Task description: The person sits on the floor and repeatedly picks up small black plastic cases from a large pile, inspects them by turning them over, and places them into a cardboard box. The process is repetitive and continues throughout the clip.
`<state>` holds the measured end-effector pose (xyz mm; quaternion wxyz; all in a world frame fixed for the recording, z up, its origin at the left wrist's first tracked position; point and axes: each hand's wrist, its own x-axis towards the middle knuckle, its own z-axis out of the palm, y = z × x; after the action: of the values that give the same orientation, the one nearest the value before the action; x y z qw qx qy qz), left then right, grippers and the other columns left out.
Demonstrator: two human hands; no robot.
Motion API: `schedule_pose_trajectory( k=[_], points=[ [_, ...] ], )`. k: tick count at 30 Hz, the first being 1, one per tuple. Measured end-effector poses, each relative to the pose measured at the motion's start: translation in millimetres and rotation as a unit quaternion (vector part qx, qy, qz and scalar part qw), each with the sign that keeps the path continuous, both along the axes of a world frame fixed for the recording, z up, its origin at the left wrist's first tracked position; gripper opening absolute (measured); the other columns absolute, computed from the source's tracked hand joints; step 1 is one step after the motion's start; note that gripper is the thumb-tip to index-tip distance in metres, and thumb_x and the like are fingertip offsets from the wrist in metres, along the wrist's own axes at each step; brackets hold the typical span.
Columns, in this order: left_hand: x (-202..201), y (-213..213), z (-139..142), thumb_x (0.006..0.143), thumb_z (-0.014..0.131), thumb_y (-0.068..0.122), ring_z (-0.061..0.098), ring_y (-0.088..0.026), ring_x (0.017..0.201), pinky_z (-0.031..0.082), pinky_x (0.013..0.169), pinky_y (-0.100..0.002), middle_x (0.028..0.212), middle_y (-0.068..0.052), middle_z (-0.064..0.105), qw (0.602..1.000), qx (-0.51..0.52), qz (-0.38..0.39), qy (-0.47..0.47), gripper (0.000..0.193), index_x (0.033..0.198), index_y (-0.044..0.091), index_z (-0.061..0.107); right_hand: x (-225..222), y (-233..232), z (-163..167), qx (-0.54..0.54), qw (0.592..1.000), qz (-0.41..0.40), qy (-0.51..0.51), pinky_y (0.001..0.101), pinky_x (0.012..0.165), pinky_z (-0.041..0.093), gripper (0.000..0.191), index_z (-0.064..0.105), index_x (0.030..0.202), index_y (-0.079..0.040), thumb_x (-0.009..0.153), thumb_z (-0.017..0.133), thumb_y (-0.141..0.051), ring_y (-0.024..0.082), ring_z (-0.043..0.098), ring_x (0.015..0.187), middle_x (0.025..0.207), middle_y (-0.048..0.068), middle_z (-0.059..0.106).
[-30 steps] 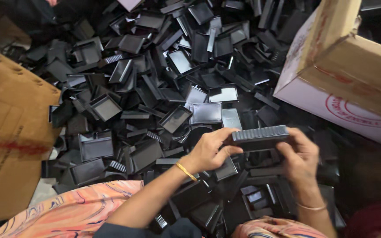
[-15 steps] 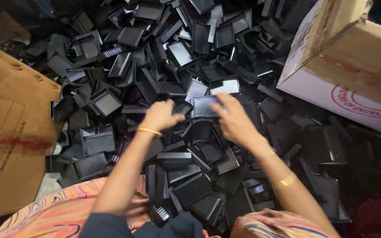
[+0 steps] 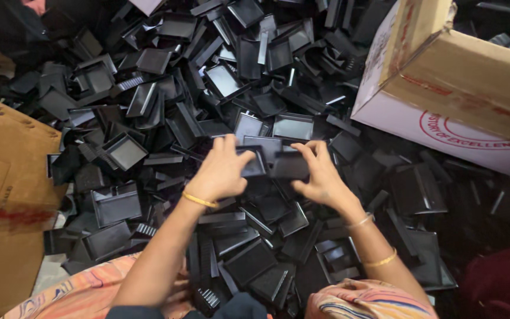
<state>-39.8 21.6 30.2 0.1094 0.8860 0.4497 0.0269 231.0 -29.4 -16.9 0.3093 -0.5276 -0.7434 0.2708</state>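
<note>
A small black plastic tray (image 3: 254,163) was gripped by the fingers of the left hand (image 3: 219,171), and a second black tray (image 3: 290,166) was clasped by the fingers of the right hand (image 3: 320,174). Both trays were held side by side just above a wide heap of black trays (image 3: 166,112). A white carton (image 3: 444,127) with a red round emblem and brown flaps was seen at upper right; a brown cardboard box (image 3: 4,195) marked in red was seen at left.
</note>
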Motion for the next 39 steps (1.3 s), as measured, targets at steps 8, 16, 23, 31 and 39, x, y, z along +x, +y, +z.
schedule_pose_trajectory(
  k=[8, 16, 23, 31, 39],
  points=[
    [62.1, -26.0, 18.7, 0.072, 0.089, 0.026, 0.063, -0.034, 0.119, 0.049, 0.106, -0.041, 0.125, -0.018, 0.06, 0.838, -0.165, -0.054, -0.517, 0.087, 0.143, 0.009, 0.041, -10.7, -30.9, 12.8, -0.094, 0.864, 0.056, 0.492, 0.036, 0.119, 0.04, 0.097, 0.027, 0.161, -0.006, 0.081, 0.081, -0.001, 0.022, 0.047, 0.14, 0.153, 0.013, 0.044],
    [74.4, -41.7, 10.7, 0.081, 0.091, 0.027, 0.058, -0.036, 0.129, 0.05, 0.112, -0.042, 0.142, -0.02, 0.056, 0.852, 0.063, -0.121, -0.505, 0.067, 0.134, 0.01, 0.054, -1.7, -48.4, 19.7, 0.015, 0.916, 0.004, 0.401, 0.0379, 0.122, 0.039, 0.095, 0.028, 0.163, 0.0, 0.082, 0.076, 0.006, 0.024, 0.045, 0.147, 0.16, 0.014, 0.043],
    [77.2, -47.9, 28.0, 0.083, 0.088, 0.023, 0.056, -0.039, 0.133, 0.048, 0.113, -0.045, 0.145, -0.022, 0.053, 0.873, 0.009, -0.128, -0.471, 0.065, 0.139, 0.009, 0.058, -0.1, -51.5, 38.7, -0.018, 0.772, -0.014, 0.635, 0.0414, 0.108, 0.048, 0.094, 0.02, 0.165, -0.018, 0.088, 0.071, 0.001, 0.028, 0.055, 0.134, 0.15, 0.018, 0.049],
    [77.0, -55.3, 21.9, 0.092, 0.077, 0.016, 0.069, -0.035, 0.12, 0.055, 0.104, -0.038, 0.132, -0.017, 0.067, 0.89, 0.043, -0.076, -0.447, 0.052, 0.138, 0.006, 0.056, 17.0, -42.9, 28.3, -0.162, 0.75, -0.076, 0.637, 0.039, 0.1, 0.054, 0.058, 0.035, 0.155, -0.012, 0.102, 0.057, -0.024, 0.021, 0.061, 0.126, 0.141, 0.009, 0.058],
    [57.6, -40.5, 22.9, 0.092, 0.076, 0.013, 0.065, -0.033, 0.12, 0.052, 0.099, -0.039, 0.135, -0.02, 0.061, 0.858, -0.057, -0.098, -0.501, 0.055, 0.139, 0.0, 0.051, 86.0, -36.1, 59.8, 0.176, 0.937, -0.3, 0.038, 0.029, 0.068, 0.056, 0.014, 0.063, 0.089, 0.002, 0.081, 0.067, 0.013, 0.013, 0.067, 0.07, 0.083, 0.004, 0.066]
  ],
)
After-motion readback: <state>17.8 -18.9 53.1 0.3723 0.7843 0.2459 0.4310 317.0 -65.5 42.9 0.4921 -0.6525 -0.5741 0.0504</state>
